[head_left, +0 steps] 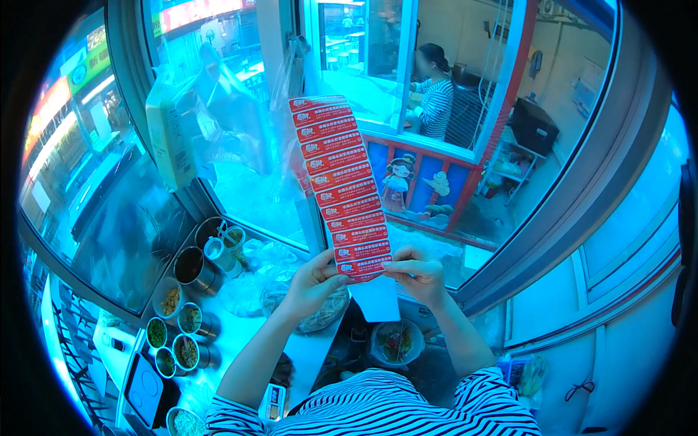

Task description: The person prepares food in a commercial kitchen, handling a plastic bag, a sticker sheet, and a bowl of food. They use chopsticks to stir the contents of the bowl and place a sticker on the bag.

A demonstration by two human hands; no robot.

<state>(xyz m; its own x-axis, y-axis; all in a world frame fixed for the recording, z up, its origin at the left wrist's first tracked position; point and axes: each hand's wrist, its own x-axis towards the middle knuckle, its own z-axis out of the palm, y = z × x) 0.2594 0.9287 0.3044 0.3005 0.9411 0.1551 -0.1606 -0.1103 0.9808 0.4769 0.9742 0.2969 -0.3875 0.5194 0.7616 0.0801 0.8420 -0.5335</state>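
Observation:
Both my hands hold the near end of a long strip of red printed labels (349, 188), which bear white writing. My left hand (317, 280) pinches its lower left corner between thumb and fingers. At the lower right edge, my right hand (421, 272) grips the strip with thumb and forefinger. From there the strip stretches up and away toward the window, leaning slightly left. A white flat piece (376, 300) shows just below the strip; whether it is joined to it I cannot tell.
Steel cups of food (186, 351) and dark containers (192, 266) stand on the left counter (232, 343). Plastic bags (229, 120) hang at the window. A lined bin (397, 342) is below my hands. Beyond the glass, a person in a striped top (436, 103) works.

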